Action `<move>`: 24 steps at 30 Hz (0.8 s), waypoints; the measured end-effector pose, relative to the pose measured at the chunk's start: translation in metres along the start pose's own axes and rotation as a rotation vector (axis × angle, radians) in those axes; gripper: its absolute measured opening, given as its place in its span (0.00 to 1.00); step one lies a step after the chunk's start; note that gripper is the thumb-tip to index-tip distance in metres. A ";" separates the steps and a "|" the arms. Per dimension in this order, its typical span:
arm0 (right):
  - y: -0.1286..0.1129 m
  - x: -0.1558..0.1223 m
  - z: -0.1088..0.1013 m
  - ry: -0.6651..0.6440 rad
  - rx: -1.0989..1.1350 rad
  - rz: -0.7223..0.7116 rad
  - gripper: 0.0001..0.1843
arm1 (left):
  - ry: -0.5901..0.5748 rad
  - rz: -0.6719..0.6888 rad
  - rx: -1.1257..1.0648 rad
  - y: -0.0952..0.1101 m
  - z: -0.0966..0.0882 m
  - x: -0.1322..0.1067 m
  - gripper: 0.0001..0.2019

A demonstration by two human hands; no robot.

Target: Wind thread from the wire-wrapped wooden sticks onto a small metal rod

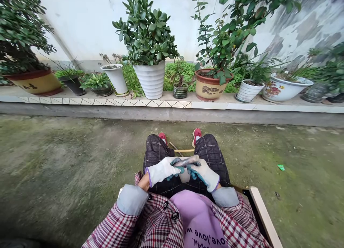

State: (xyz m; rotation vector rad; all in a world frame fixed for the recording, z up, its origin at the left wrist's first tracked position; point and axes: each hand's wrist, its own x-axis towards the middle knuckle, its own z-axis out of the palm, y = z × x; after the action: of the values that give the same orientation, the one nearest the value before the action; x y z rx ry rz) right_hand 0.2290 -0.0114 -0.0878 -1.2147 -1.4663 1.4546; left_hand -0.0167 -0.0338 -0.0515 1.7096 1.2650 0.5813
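I sit with both hands over my lap, each in a white work glove with a teal-coated palm. My left hand [163, 170] and my right hand [204, 174] meet in the middle, fingers curled. Together they grip a short grey rod-like object [188, 161] that lies across between them; what it is stays unclear. Below them are my dark checked trousers [211, 151] and red shoes [196, 133]. Thin wooden sticks [179, 150] lie on the ground between my feet.
A tiled ledge [172, 104] ahead carries a row of potted plants, among them a large white ribbed pot [150, 79] and a brown pot [209, 87]. The concrete ground is mossy. A wooden chair edge [264, 215] is at my right. A green scrap [281, 167] lies to the right.
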 end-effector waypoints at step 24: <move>-0.033 -0.015 0.016 -0.016 -0.354 -0.122 0.14 | 0.167 -0.107 -0.148 0.030 0.012 0.044 0.14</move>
State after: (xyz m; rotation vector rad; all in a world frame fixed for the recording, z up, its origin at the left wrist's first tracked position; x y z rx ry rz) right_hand 0.2143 -0.0276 -0.0553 -1.2945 -1.8302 1.1569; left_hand 0.0235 -0.0003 -0.0369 1.4868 1.3856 0.7477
